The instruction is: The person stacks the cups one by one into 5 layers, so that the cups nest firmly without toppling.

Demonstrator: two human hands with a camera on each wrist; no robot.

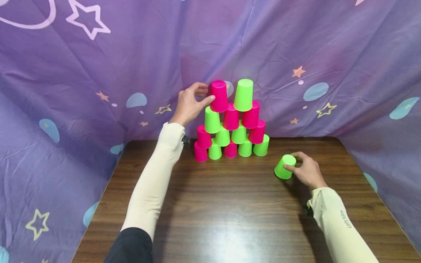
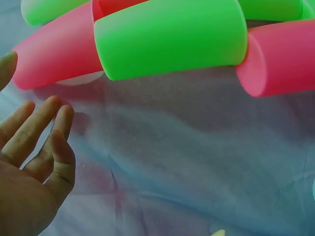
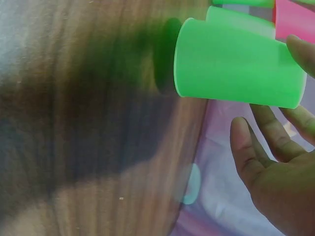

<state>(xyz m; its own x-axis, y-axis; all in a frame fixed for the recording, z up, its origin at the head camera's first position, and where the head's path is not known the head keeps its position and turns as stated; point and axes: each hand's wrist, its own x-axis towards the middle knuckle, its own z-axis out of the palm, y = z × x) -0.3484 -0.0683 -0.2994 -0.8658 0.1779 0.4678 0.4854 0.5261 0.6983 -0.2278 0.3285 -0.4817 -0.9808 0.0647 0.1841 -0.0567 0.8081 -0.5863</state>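
A stack of upside-down pink and green cups rises in stepped rows at the back of the table. On its top level stand a pink cup (image 1: 219,98) and a green cup (image 1: 243,95), side by side with a gap. My left hand (image 1: 190,105) is beside the pink cup, thumb at its near side, fingers loosely bent; in the left wrist view the fingertips (image 2: 64,115) stand apart from it. To the right of the stack, my right hand (image 1: 309,171) holds another green cup (image 1: 283,170) upside down between thumb and fingers, its rim just above the table.
The brown wooden table (image 1: 227,204) ends at the back against a purple cloth (image 1: 158,54) with stars. Lower rows hold several cups, such as a pink cup (image 1: 200,151) at the bottom left and a green cup (image 1: 261,146) at the bottom right.
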